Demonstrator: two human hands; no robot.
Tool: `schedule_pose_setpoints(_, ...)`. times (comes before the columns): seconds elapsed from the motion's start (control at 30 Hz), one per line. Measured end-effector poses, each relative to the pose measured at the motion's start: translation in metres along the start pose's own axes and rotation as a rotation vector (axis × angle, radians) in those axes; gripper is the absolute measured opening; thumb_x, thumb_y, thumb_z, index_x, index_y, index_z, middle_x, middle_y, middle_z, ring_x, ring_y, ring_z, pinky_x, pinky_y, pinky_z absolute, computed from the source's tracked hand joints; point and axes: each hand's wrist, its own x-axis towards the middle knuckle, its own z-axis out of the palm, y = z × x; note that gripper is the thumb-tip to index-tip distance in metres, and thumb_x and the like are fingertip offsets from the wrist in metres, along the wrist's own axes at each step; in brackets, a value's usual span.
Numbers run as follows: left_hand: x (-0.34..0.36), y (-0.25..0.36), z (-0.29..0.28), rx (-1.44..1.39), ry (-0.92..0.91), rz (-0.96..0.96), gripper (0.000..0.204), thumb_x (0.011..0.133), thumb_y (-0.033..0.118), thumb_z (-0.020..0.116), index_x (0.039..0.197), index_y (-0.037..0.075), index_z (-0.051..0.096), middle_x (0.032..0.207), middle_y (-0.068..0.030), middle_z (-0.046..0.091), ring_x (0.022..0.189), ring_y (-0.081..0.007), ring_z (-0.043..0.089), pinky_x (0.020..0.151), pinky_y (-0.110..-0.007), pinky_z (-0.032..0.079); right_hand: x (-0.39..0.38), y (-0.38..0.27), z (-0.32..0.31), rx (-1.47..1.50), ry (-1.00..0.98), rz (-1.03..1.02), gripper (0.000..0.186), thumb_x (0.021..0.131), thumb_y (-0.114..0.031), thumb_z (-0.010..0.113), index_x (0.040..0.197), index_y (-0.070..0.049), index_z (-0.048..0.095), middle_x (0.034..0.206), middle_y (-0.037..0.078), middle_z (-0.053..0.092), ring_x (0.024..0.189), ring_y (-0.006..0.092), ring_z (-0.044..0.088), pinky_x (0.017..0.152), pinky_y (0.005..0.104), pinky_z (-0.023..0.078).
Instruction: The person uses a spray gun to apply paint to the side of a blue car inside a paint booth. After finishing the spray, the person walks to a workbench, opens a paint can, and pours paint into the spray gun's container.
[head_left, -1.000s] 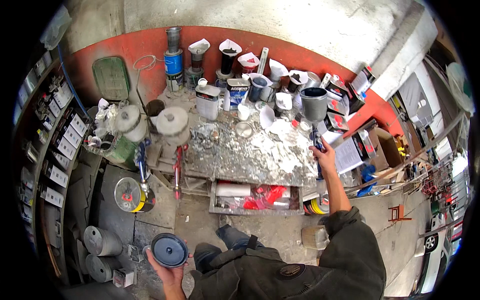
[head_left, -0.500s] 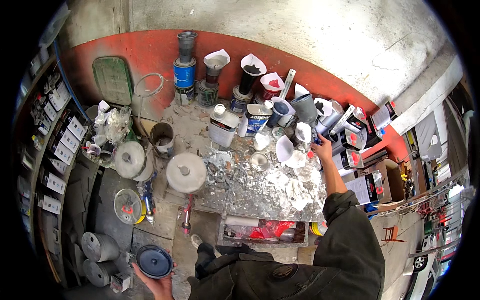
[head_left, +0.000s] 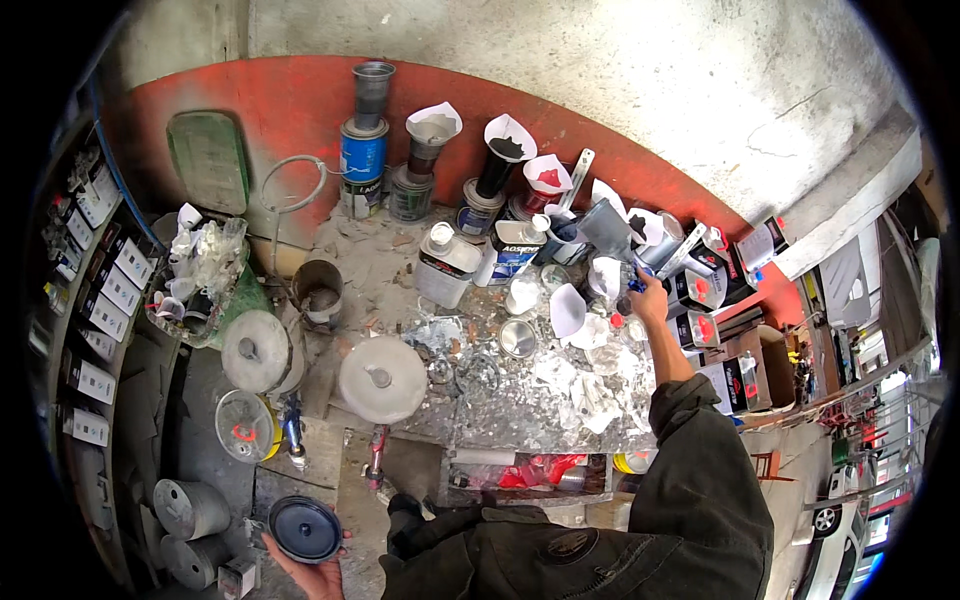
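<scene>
In my left hand (head_left: 318, 576), low on the left, lies a dark round lid (head_left: 305, 528) with a small knob in its middle. My right hand (head_left: 651, 302) reaches over the bench's right part, fingers closed round what looks like a blue spray gun (head_left: 637, 284). Its dark grey cup (head_left: 604, 230) leans left toward a dark cup (head_left: 566, 222) with a paper liner; whether anything flows between them cannot be made out. Near that hand stand a white paper funnel (head_left: 605, 275) and a fallen paper cone (head_left: 568, 310).
The paint-splattered bench (head_left: 480, 400) carries a white-capped bottle (head_left: 446, 265), an open tin (head_left: 517, 338) and crumpled paper (head_left: 590, 390). Paint cans with paper-lined cups (head_left: 495, 165) line the red wall. Thinner cans (head_left: 695, 288) crowd the right end. A round-lidded pot (head_left: 383, 380) stands at the front.
The dark grey cup at my right hand has tipped further left toward the lined cup. My left hand keeps the lid in nearly the same place. The view has shifted slightly.
</scene>
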Motion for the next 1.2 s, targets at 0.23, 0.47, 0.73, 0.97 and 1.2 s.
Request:
schedule_pose_setpoints(0.23,0.008,-0.004,0.000,-0.014,-0.014,-0.023,0.079,0.085,0.072,0.034,0.126,0.007,0.049,0.103,-0.0265,0.064,0.057,-0.0341,0.064,0.036,-0.033,0.052,0.004,-0.006,-0.020,-0.143,0.053,-0.093,0.057,0.073,-0.020,0.071,0.128,-0.029,0.058,0.107,0.017,0.066,0.099,0.0344,0.063,0.085,0.0434,0.050)
schedule_pose_setpoints(0.47,0.008,-0.008,0.000,-0.033,-0.023,-0.035,0.078,0.085,0.072,0.035,0.125,0.007,0.050,0.103,-0.0260,0.064,0.059,-0.0339,0.065,0.038,-0.034,0.053,0.012,-0.026,-0.046,-0.259,0.104,-0.194,0.056,0.074,-0.011,0.063,0.128,-0.027,0.058,0.100,0.020,0.067,0.092,0.0357,0.066,0.080,0.0455,0.051)
schedule_pose_setpoints(0.73,0.002,-0.013,-0.006,-0.050,-0.016,-0.023,0.078,0.085,0.072,0.036,0.125,0.007,0.050,0.102,-0.0255,0.064,0.061,-0.0336,0.066,0.039,-0.034,0.055,0.036,-0.038,-0.072,-0.520,0.316,-0.540,0.056,0.076,-0.001,0.053,0.128,-0.023,0.058,0.082,0.016,0.064,0.073,0.0331,0.065,0.063,0.0438,0.051)
schedule_pose_setpoints(0.97,-0.005,-0.017,-0.011,-0.034,0.031,0.007,0.078,0.086,0.072,0.035,0.126,0.007,0.050,0.102,-0.0254,0.064,0.062,-0.0332,0.065,0.039,-0.035,0.054,0.050,-0.065,-0.092,-0.716,0.489,-0.784,0.061,0.080,-0.001,0.053,0.135,-0.026,0.049,0.089,0.011,0.060,0.079,0.0268,0.062,0.065,0.0400,0.049)
schedule_pose_setpoints(1.2,-0.013,-0.022,-0.021,-0.051,-0.010,0.035,0.079,0.085,0.073,0.034,0.125,0.007,0.050,0.102,-0.0251,0.064,0.060,-0.0346,0.064,0.038,-0.035,0.053,0.056,-0.083,-0.098,-0.788,0.504,-0.873,0.058,0.081,-0.003,0.053,0.135,-0.025,0.048,0.094,0.009,0.060,0.083,0.0241,0.061,0.069,0.0380,0.048)
